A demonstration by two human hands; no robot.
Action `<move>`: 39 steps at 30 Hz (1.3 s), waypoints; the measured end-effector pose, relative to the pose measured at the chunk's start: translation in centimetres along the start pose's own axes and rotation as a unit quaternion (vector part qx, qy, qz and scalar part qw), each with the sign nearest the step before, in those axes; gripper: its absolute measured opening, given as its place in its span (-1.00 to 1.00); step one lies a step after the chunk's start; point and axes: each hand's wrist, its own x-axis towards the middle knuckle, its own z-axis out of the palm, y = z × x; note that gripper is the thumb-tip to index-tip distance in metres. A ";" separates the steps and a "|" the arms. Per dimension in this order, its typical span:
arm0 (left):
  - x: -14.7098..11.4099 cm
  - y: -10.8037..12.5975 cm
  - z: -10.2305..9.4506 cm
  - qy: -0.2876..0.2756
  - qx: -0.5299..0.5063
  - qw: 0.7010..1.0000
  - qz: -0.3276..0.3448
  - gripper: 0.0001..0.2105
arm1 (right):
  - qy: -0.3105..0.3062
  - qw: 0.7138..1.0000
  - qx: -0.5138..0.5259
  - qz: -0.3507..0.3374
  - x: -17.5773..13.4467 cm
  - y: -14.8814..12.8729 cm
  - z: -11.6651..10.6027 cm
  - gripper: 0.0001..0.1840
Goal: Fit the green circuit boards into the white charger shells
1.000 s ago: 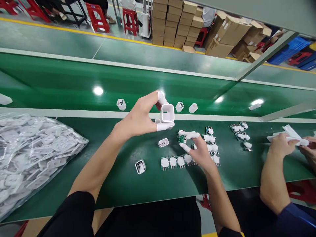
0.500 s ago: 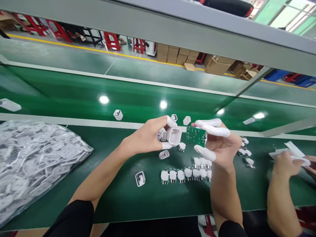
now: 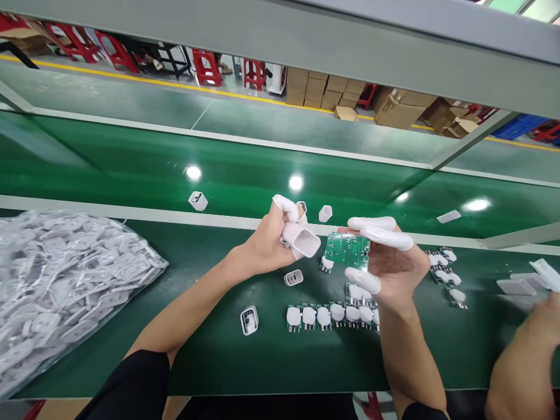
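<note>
White finger cots cover several fingertips on both my hands. My left hand [image 3: 273, 236] is closed around a white charger housing [image 3: 307, 242], its open end tilted toward the right. In my right hand [image 3: 391, 256], a green circuit board [image 3: 347, 249] is pinched between thumb and fingers, face toward me. A small gap separates board and housing. Below them on the bench lie a white end cap with port slots [image 3: 293, 277] and a row of circuit boards with white tops [image 3: 323, 317]. Another open white charger case [image 3: 249, 321] rests nearer me.
A clear bag of white plastic parts [image 3: 70, 291] fills the bench's left side. White housings [image 3: 198, 201] stand beyond the pale rail. More boards [image 3: 446, 268] sit right of my forearm, near a co-worker's arm [image 3: 520, 356]. A grey beam [image 3: 306, 41] crosses above.
My left hand has turned the housing, so its opening now tilts more downward and right. The board in my right hand has shifted slightly. The co-worker's hand has moved right, away from white pieces.
</note>
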 end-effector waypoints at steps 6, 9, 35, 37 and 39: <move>0.9 0.9 0.7 -0.032 -0.131 0.958 -0.253 -0.58 | 0.065 0.997 0.006 0.031 -0.4 0.8 1.2 -0.36; 1.0 0.9 0.8 -0.109 -0.196 0.928 -0.297 -0.58 | 0.096 0.994 -0.002 0.050 -0.5 1.3 1.5 -0.36; -1.3 -1.1 1.8 0.026 0.274 0.947 0.167 -0.35 | 0.080 0.986 -0.135 0.060 -3.8 1.5 2.6 -0.30; -1.2 -1.1 1.9 0.029 0.270 0.947 0.172 -0.34 | 0.080 0.986 -0.129 0.071 -3.8 1.4 2.7 -0.30; -1.2 -1.1 1.9 0.029 0.272 0.946 0.176 -0.34 | 0.082 0.984 -0.142 0.064 -3.8 1.3 2.8 -0.30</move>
